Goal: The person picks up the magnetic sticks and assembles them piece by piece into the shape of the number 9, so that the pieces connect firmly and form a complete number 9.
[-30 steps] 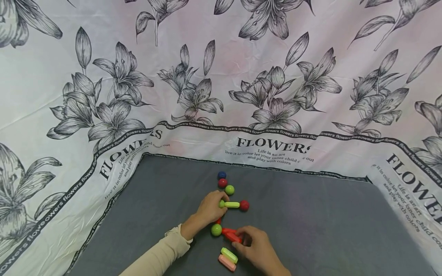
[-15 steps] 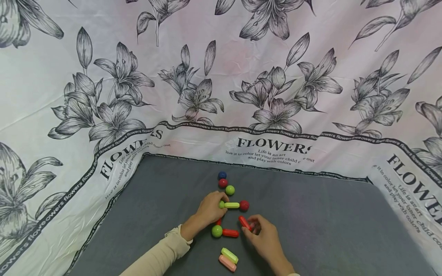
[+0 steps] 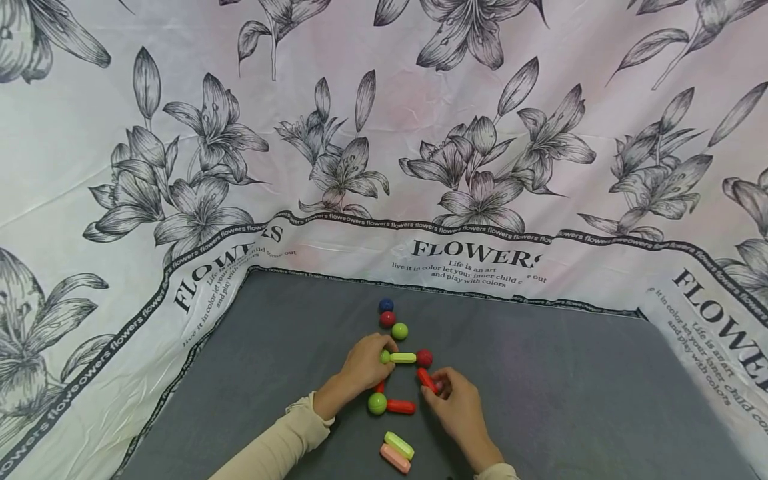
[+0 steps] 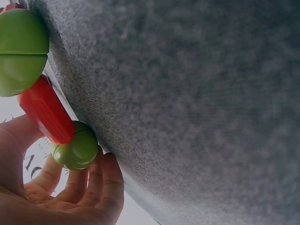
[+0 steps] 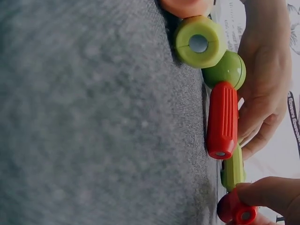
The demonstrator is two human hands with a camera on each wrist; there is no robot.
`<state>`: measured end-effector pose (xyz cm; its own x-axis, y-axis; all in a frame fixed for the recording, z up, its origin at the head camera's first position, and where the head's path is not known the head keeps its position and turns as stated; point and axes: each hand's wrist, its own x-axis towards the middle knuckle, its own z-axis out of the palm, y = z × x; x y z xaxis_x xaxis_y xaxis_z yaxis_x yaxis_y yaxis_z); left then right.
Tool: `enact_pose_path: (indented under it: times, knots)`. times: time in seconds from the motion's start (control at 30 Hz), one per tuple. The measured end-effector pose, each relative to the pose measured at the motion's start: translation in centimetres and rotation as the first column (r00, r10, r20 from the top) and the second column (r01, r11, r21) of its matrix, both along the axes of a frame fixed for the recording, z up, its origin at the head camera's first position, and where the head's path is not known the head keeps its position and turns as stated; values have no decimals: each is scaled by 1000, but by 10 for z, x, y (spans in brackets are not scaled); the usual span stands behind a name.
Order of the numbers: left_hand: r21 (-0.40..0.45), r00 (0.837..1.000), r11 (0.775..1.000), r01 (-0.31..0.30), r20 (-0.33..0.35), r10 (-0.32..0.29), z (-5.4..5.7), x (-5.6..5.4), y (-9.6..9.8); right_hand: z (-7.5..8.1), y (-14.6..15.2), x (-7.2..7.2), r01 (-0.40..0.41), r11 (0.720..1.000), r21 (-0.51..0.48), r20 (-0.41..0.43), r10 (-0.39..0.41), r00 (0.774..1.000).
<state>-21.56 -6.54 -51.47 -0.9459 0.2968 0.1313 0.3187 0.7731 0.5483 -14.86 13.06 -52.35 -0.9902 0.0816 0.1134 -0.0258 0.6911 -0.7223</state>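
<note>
My left hand [image 3: 360, 363] grips a green ball [image 4: 77, 147] at the far left corner of a magnetic stick-and-ball shape. From that ball a yellow-green stick [image 3: 403, 358] runs right to a red ball [image 3: 424, 358]. Another red stick [image 4: 47, 110] links it to the nearer green ball [image 3: 377, 403], from which a red stick [image 5: 222, 121] extends rightward, its metal-tipped end free. Between thumb and fingers, my right hand [image 3: 461, 407] pinches a loose red magnetic stick [image 3: 427, 379], slanted, its far end right at the red ball.
Closer to me, a yellow-green stick [image 3: 399, 445] and a pink stick [image 3: 395, 459] lie side by side on the grey cloth [image 3: 570, 400]. Behind the shape sit a blue ball [image 3: 386, 306], a second red ball [image 3: 387, 320] and a third green ball [image 3: 399, 331]. Flower-printed fabric [image 3: 480, 167] surrounds the surface.
My right hand has taken the loose red stick from beside the attached red stick and carried it away from me, up to the red ball. My left hand has stayed put.
</note>
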Motion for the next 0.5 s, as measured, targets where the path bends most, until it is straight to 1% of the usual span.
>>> enact_pose_path:
  times: [0.27,0.5]
  knots:
    - [10,1000,1000,7,-3,-7,2,1,0,-3,-1,-2,5,1000,-7,-57,-6,998]
    - [18,1000,1000,3,8,-3,3,2,0,-6,-3,-5,19,1000,-16,-75,-20,997]
